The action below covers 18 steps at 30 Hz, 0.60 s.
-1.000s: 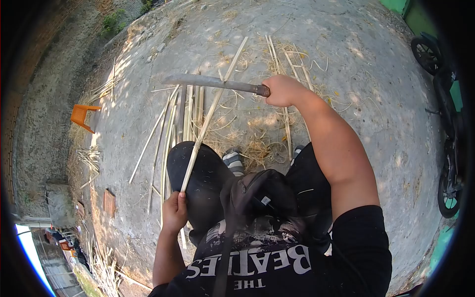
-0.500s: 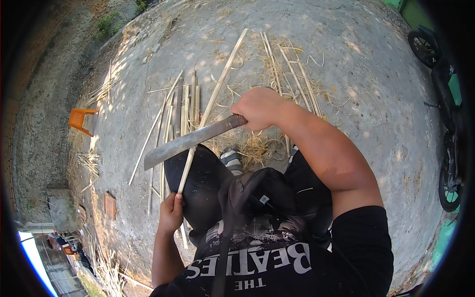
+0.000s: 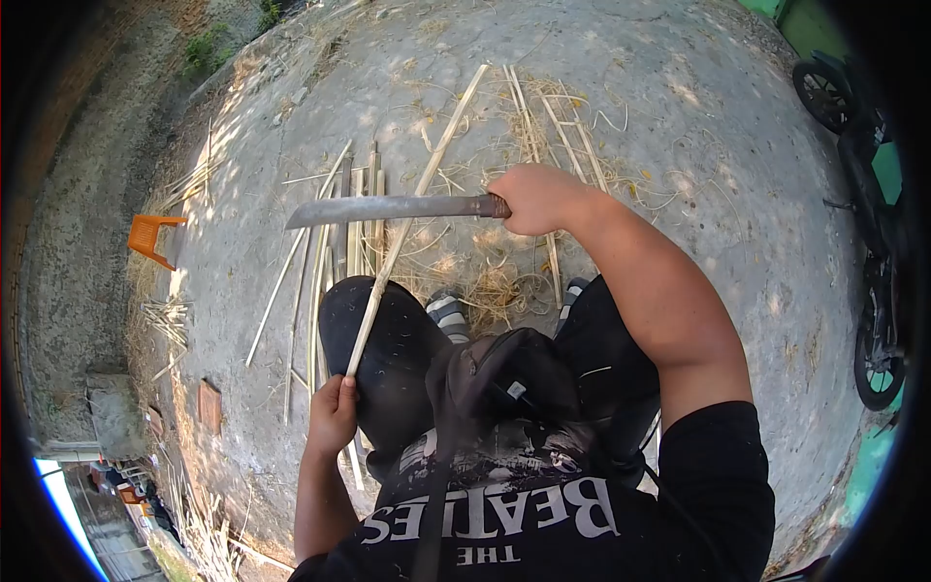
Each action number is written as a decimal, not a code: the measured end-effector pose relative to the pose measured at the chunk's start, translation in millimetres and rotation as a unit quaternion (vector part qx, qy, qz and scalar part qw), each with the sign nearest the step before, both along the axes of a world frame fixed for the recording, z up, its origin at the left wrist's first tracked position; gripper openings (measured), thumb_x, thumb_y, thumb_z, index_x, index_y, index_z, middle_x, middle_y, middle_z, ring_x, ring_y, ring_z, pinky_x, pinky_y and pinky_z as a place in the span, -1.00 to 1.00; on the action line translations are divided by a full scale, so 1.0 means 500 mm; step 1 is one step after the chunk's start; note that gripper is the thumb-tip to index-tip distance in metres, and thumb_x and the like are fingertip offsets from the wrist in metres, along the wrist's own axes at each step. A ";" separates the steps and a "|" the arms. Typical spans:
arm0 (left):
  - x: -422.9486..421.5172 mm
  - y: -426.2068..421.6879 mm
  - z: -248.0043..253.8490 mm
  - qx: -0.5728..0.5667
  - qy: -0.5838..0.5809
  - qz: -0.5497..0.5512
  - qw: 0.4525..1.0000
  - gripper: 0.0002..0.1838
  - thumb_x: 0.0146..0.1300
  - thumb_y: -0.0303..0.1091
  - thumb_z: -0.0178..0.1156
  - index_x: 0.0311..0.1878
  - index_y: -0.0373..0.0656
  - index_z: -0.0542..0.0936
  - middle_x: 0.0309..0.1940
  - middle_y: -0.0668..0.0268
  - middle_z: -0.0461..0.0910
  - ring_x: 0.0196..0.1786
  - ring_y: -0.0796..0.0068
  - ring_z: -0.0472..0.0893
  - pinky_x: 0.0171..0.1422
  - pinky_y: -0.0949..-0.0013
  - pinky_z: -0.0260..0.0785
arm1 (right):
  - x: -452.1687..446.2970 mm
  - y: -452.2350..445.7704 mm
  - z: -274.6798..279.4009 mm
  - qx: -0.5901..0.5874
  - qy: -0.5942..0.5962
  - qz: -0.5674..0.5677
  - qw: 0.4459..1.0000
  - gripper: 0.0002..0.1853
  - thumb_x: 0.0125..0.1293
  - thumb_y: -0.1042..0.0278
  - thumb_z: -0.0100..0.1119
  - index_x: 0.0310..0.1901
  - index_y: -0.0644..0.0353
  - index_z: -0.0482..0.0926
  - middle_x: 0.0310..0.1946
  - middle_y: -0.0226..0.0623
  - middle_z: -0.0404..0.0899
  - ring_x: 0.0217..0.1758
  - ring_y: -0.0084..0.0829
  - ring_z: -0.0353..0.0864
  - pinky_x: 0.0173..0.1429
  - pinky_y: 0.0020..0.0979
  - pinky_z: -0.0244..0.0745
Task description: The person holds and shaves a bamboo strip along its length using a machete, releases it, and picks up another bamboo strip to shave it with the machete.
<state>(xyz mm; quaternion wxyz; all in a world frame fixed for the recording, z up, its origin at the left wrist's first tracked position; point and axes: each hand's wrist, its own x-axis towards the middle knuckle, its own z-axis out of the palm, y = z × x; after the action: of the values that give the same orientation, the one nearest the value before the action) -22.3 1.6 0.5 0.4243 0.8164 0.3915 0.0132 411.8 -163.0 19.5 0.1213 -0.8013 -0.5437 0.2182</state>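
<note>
Our R hand [image 3: 545, 199] clenches curved grey-metal machete [image 3: 388, 209]; slip twd 7 o'clock could cut L hand [image 3: 333, 412] pinching long pale-wood strip [image 3: 369, 320].

Strips [image 3: 276, 299] lie on the ground [image 3: 630, 78] beside the left knee [image 3: 398, 330], with shavings [image 3: 499, 291] between the shoes [image 3: 448, 315] and a few slats [image 3: 564, 140] farther ahead. A stool [image 3: 153, 236] stands at the far left, a motorcycle [image 3: 878, 252] at the far right

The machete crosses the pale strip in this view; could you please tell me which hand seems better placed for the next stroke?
Probably the right hand: it holds the machete by its handle, while the left hand pinches the near end of the pale strip.
</note>
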 end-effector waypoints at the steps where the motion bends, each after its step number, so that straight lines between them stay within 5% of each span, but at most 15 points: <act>1: 0.000 0.001 0.003 -0.001 0.007 0.001 1.000 -0.50 0.70 -0.04 0.01 -0.36 -0.19 0.50 -0.49 0.47 0.42 -0.37 0.64 0.37 -0.28 0.40 0.25 | -0.020 0.008 0.005 0.007 -0.015 0.040 0.999 -0.79 0.10 0.36 0.31 -0.19 0.07 0.71 -0.24 -0.13 0.75 -0.06 -0.02 0.76 0.02 0.01 0.62; 4: -0.007 0.006 -0.001 0.003 -0.001 0.004 1.000 -0.53 0.69 -0.09 0.03 -0.37 -0.20 0.50 -0.52 0.46 0.44 -0.41 0.65 0.36 -0.33 0.40 0.24 | -0.060 0.041 0.010 0.016 -0.086 0.110 0.990 -0.80 0.09 0.33 0.34 -0.20 0.05 0.72 -0.24 -0.15 0.75 -0.06 -0.03 0.76 0.01 0.00 0.63; 7: -0.022 0.002 -0.017 0.029 -0.024 0.013 0.999 -0.54 0.68 -0.12 0.06 -0.38 -0.22 0.50 -0.55 0.44 0.44 -0.44 0.64 0.35 -0.36 0.39 0.24 | -0.007 0.044 0.013 0.008 -0.089 0.056 0.994 -0.81 0.13 0.30 0.34 -0.19 0.03 0.72 -0.22 -0.17 0.75 -0.04 -0.06 0.76 -0.01 0.00 0.63; 12: -0.002 -0.003 0.005 0.040 0.031 0.010 0.999 -0.49 0.69 -0.03 0.03 -0.36 -0.22 0.52 -0.50 0.43 0.47 -0.38 0.63 0.40 -0.28 0.39 0.28 | 0.103 -0.004 -0.043 -0.012 -0.033 -0.191 0.981 -0.80 0.23 0.36 0.27 -0.11 0.04 0.72 -0.17 -0.16 0.76 -0.01 -0.06 0.76 0.02 0.00 0.63; 18: -0.001 0.010 -0.002 -0.002 0.024 -0.002 1.000 -0.51 0.69 -0.04 0.02 -0.36 -0.19 0.50 -0.50 0.47 0.44 -0.38 0.65 0.37 -0.29 0.42 0.25 | 0.059 -0.020 -0.005 -0.025 -0.007 -0.142 0.990 -0.79 0.18 0.38 0.27 -0.13 0.07 0.72 -0.18 -0.15 0.76 -0.01 -0.03 0.76 0.04 -0.03 0.61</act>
<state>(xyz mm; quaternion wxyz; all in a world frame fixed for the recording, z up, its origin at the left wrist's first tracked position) -23.0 6.7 -0.4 0.4167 0.8164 0.3998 -0.0085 441.5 -172.7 16.9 0.1274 -0.8745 -0.4197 0.2071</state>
